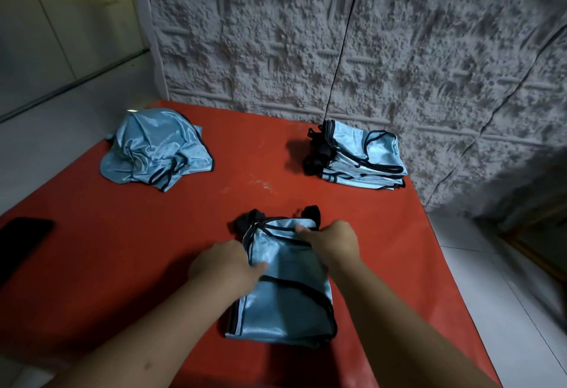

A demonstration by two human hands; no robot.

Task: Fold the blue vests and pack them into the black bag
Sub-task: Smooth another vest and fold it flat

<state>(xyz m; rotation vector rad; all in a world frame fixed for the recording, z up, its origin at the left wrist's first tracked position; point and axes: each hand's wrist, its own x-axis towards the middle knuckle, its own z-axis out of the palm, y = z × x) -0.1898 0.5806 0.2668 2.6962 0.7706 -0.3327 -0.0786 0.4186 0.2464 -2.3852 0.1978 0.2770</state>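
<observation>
Red table [122, 249], both hands [225, 262] [329, 242] gripping folded blue vest [282, 304], fingertips hidden, black bag [248, 222] mostly covered.

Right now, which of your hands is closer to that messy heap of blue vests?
Left. My left hand is on the near vest's left edge, the side toward the crumpled pile. My right hand grips its far right corner, farther away.

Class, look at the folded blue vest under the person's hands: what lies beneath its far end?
Black fabric pokes out beneath the folded vest's far end, likely the black bag. The vest and both hands, left and right, cover its remainder, so its opening stays hidden.
</observation>
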